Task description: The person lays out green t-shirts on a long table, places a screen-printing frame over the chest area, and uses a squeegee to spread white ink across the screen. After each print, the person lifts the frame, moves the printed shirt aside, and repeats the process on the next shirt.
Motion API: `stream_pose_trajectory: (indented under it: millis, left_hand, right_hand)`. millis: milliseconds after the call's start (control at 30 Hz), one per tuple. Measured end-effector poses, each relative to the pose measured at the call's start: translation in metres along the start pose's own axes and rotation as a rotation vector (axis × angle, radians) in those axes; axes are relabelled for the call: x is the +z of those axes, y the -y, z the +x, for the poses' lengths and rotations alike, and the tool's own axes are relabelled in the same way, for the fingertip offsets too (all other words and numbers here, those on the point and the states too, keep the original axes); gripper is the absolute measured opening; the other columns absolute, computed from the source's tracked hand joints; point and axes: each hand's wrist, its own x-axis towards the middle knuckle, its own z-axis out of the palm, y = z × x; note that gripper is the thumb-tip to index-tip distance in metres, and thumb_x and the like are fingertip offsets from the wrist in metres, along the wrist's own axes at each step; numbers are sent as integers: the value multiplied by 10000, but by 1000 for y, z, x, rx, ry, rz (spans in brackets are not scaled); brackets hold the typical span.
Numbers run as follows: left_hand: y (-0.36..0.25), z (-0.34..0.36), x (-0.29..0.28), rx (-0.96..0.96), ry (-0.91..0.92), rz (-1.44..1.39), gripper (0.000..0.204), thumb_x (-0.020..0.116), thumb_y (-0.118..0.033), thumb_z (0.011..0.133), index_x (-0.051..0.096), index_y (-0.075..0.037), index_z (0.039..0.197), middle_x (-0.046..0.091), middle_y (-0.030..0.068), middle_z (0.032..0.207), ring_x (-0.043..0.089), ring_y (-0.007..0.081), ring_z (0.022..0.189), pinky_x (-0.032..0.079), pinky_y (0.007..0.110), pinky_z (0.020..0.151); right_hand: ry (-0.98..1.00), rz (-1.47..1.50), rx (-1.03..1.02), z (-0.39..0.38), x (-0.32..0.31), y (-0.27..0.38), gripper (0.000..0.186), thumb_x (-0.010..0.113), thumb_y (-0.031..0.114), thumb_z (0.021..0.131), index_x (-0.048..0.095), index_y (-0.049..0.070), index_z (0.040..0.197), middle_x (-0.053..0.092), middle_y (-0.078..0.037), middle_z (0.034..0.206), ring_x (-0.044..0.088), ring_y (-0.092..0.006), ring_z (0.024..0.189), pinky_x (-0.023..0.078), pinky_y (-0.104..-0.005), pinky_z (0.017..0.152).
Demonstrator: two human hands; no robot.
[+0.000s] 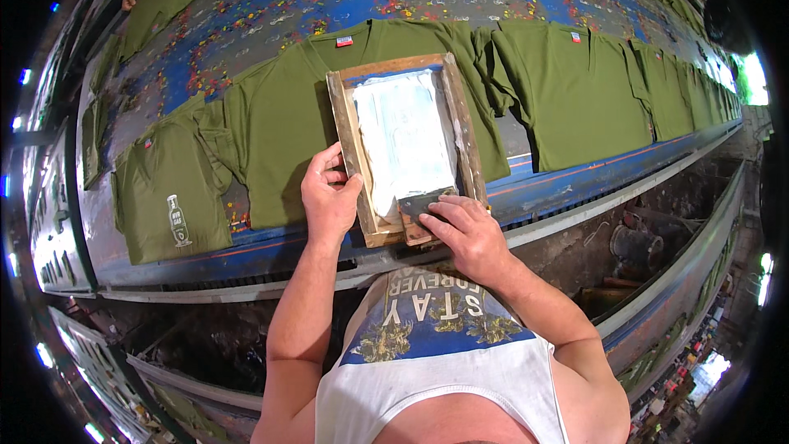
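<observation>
A wooden screen-printing frame [344,127] lies slightly tilted over an olive-green T-shirt [283,107] in front of me. White ink covers much of its mesh [403,127]. My left hand [330,196] is closed round the frame's left bar, near the lower corner. With its fingers on top, my right hand [467,232] grips a dark-bladed squeegee [417,212] at the frame's near end. Further left, another olive T-shirt [144,189] bears a white bottle print [177,222]. The cloth straight beneath the frame is hidden.
More olive T-shirts [575,99] lie in a row to the right along the long table [304,0], which is speckled with coloured ink. Below its near edge runs a metal rail [567,214] and a dark trough. Another person's hand [128,0] shows at the far left.
</observation>
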Motion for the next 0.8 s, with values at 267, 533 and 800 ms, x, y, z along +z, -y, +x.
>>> stream_pose_trajectory:
  millis: [267,533,800]
  left_hand:
    - [1,3,-1,-21,10,-32,660,803,126,893,625,34,1521,733,101,1188,692,93,825,609,275,742]
    - [1,3,0,-70,-1,-77,785,816,133,886,529,50,1612,670,54,1072,653,63,775,571,242,697]
    - [2,6,-2,-87,25,-123,807,814,144,884,510,55,1627,651,38,1033,635,60,792,556,234,711]
  right_hand:
    - [-88,-85,-86,73,20,-54,463,741,72,864,786,52,1324,735,-131,1290,712,-367,1234,596,-488,1063]
    - [-33,-46,-40,157,-6,-86,439,648,-70,859,804,35,1255,783,-169,1195,727,-400,1143,599,-500,1012]
    - [115,-74,-16,171,-11,-97,452,642,-100,893,814,42,1286,787,-166,1181,743,-409,1129,607,-497,990]
